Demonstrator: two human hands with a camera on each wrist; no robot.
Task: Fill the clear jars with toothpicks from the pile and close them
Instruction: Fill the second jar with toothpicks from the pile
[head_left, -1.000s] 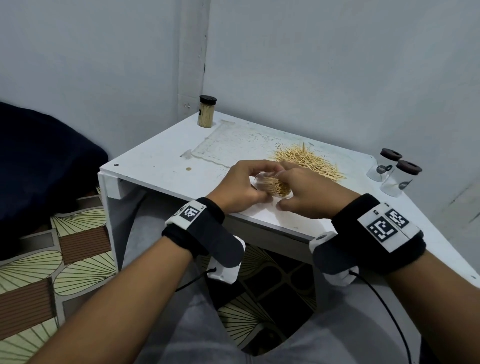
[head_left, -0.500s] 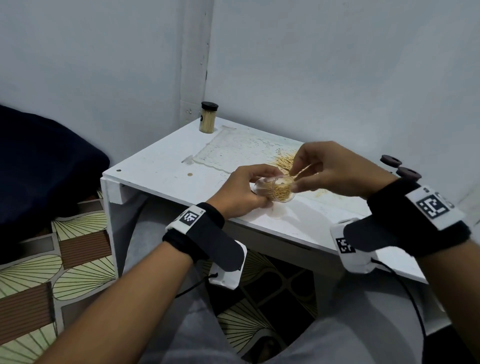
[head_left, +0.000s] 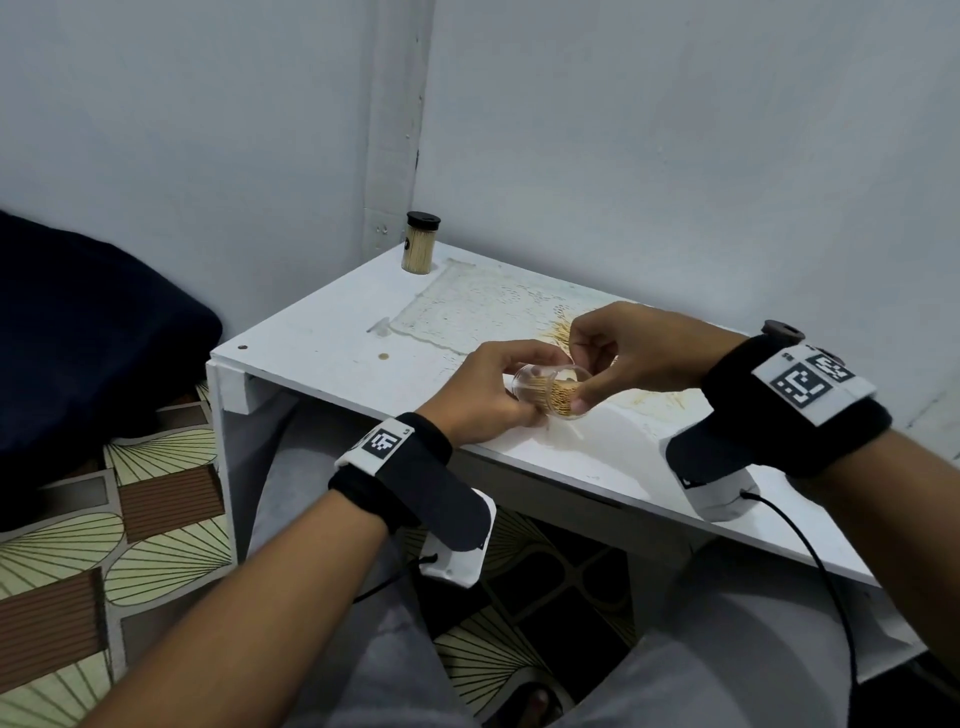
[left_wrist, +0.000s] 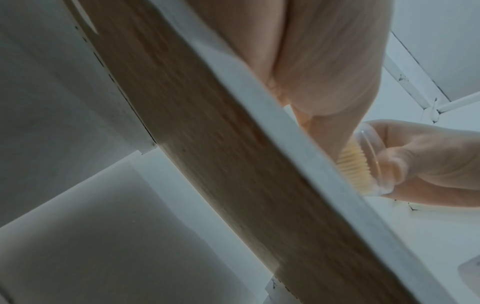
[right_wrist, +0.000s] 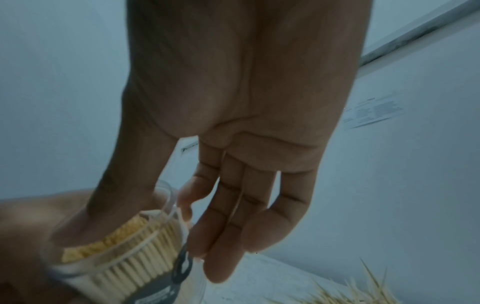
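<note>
My left hand (head_left: 488, 384) grips a clear jar (head_left: 550, 387) by its base and holds it tilted just above the table's front edge, mouth toward my right hand (head_left: 597, 364). The jar (right_wrist: 124, 246) is about half full of toothpicks lying side by side. The thumb of my right hand (right_wrist: 135, 195) presses on the toothpick ends in the mouth, and its fingers hang loosely extended behind the rim. The jar (left_wrist: 369, 156) shows past the table edge in the left wrist view. The toothpick pile (head_left: 563, 332) lies mostly hidden behind my right hand.
A filled jar with a black lid (head_left: 421, 244) stands at the far left corner of the white table (head_left: 322, 343). A dark lid (head_left: 776, 328) peeks out behind my right wrist. Stray toothpicks (head_left: 660, 400) lie near the jar. A dark cushion (head_left: 78, 338) sits left of the table.
My right hand rose from the table to the jar's mouth with pinched toothpicks, and now its thumb presses at the mouth. My left hand has lifted and tilted the jar.
</note>
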